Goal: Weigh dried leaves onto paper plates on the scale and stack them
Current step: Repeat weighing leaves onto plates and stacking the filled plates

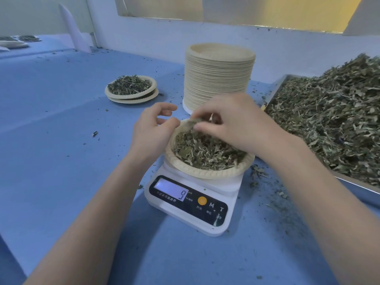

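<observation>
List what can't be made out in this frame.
- Head view: the far rim of the plate on the scale is hidden by the right hand.
- Small print beside the scale display: too small.
- Tray of leaves: cut off by the right edge.
- Whether the left hand touches the plate rim: unclear.
- Plates at far left: too small.

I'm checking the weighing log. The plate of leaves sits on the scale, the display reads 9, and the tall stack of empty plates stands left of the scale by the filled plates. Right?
One thing is off: the head view shows the tall stack of empty plates behind the scale, not left of it. The filled plates lie apart, further left. The plate of leaves sits on the scale and the display reads 9.
</observation>
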`<state>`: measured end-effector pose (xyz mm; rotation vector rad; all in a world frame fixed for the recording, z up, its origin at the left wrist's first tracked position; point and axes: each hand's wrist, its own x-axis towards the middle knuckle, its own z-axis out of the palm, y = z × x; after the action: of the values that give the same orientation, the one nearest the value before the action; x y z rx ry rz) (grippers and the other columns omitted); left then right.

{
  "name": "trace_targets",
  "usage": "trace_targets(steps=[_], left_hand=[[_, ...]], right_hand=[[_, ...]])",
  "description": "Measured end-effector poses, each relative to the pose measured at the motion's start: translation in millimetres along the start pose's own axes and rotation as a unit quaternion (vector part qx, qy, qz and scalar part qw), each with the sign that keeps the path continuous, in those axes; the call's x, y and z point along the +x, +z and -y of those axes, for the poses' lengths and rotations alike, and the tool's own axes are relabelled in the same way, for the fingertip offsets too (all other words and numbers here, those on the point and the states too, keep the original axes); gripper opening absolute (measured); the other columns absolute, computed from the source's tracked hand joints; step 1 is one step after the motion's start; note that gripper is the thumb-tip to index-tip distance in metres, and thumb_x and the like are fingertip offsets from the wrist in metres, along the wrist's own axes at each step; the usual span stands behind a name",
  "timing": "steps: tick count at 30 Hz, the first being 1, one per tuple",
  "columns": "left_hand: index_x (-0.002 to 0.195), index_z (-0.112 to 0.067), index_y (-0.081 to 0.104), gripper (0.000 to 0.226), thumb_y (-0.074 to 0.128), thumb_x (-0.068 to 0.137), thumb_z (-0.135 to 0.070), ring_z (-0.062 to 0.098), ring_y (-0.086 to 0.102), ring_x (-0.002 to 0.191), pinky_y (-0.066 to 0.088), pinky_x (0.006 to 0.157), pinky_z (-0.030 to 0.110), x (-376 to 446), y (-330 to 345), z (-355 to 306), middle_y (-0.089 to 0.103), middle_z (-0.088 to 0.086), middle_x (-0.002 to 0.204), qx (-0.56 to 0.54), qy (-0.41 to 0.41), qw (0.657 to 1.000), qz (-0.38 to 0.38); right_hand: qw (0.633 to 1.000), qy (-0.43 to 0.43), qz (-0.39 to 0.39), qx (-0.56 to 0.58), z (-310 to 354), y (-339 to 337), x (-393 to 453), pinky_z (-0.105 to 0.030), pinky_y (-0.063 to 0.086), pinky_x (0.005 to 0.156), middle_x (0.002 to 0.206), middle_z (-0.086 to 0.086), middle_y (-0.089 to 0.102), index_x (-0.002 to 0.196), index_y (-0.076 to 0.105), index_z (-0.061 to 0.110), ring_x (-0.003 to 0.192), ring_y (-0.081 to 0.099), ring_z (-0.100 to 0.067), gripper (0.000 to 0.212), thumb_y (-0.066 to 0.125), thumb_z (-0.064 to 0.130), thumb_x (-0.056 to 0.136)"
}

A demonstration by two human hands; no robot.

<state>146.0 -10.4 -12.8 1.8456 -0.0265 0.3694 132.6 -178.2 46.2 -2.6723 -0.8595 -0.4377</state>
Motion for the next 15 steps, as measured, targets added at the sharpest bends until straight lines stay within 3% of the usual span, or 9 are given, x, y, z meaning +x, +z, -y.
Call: trace_targets(steps=[3, 5, 8, 11, 15], left_hand=[[0.099, -0.034, 0.063, 0.029, 0.059, 0.071, -0.028, 0.006, 0.054, 0.082, 0.040, 0.070, 0.024, 0.1, 0.0, -0.4, 0.055, -0.014, 0.099, -0.002, -0.005, 1.000, 0.001], [0.101, -0.033, 0.063, 0.026, 0.060, 0.076, -0.024, 0.007, 0.055, 0.084, 0.040, 0.071, 0.024, 0.4, 0.2, 0.7, 0.055, -0.013, 0.100, 0.000, -0.004, 1.000, 0.000], [0.101, -0.033, 0.063, 0.024, 0.059, 0.083, -0.017, 0.008, 0.055, 0.086, 0.039, 0.071, 0.024, 0.8, 0.9, 2.0, 0.055, -0.012, 0.102, 0.009, 0.001, 1.000, -0.004], [0.101, -0.033, 0.063, 0.024, 0.059, 0.084, -0.016, 0.008, 0.056, 0.086, 0.039, 0.072, 0.025, 1.1, 0.8, 2.1, 0.056, -0.011, 0.103, 0.012, 0.003, 1.000, -0.005], [0.099, -0.035, 0.062, 0.024, 0.059, 0.084, -0.017, 0.008, 0.056, 0.088, 0.040, 0.072, 0.025, 1.0, 0.4, 2.6, 0.056, -0.010, 0.105, 0.011, 0.009, 1.000, 0.001]], right_hand=[[0.995, 0.015, -0.096, 0.036, -1.5, -10.5, -1.4, -0.004, 0.031, 0.068, 0.082, 0.018, 0.053, 0.105, 0.072, 0.024, 0.070, 0.043, 0.002, 0.020, 0.067, 0.029, 0.086], [0.991, 0.026, -0.122, 0.048, -3.7, -14.9, -2.8, -0.005, 0.033, 0.071, 0.081, 0.019, 0.053, 0.104, 0.072, 0.025, 0.079, 0.044, 0.005, 0.020, 0.067, 0.029, 0.086], [0.988, 0.043, -0.131, 0.065, -6.5, -18.9, -3.9, -0.009, 0.037, 0.074, 0.082, 0.016, 0.056, 0.106, 0.072, 0.026, 0.078, 0.048, 0.003, 0.022, 0.068, 0.031, 0.085], [0.988, 0.059, -0.126, 0.064, -9.8, -20.7, -4.0, -0.003, 0.036, 0.073, 0.085, 0.016, 0.058, 0.107, 0.071, 0.029, 0.067, 0.049, 0.002, 0.023, 0.069, 0.032, 0.084], [0.987, 0.070, -0.131, 0.068, -12.1, -22.3, -4.5, -0.001, 0.035, 0.071, 0.082, 0.017, 0.057, 0.106, 0.071, 0.029, 0.067, 0.051, 0.005, 0.023, 0.070, 0.032, 0.083]])
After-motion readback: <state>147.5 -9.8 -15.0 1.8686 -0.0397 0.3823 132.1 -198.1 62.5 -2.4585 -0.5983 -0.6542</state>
